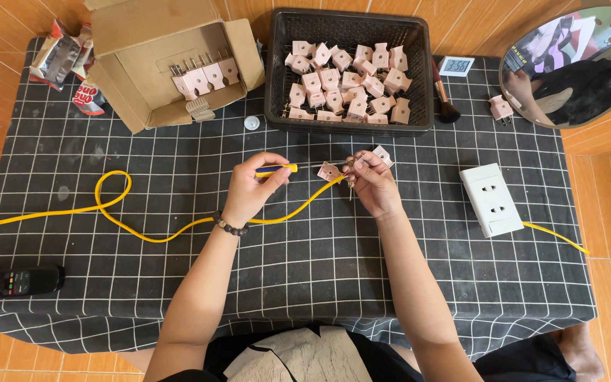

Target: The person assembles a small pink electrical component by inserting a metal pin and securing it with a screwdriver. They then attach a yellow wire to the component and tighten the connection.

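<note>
**Hands on a small pink plug, mid-tabletop**

Left hand (252,189) is closed round a yellow-handled screwdriver (277,169), tip toward the pink plug half (329,172). Right hand (371,182) pinches the brass prongs (351,170) on the yellow cable (178,230). The parts look light, rigid and fiddly, so pinch by the edges. The black basket (351,21) of plugs and the white socket block (491,199) sit well apart; there's open checked tabletop (319,269) nearer the body.

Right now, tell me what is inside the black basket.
The black basket holds a loose heap of pink plugs, some showing metal prongs. Whatever lies beneath the heap is covered.
</note>
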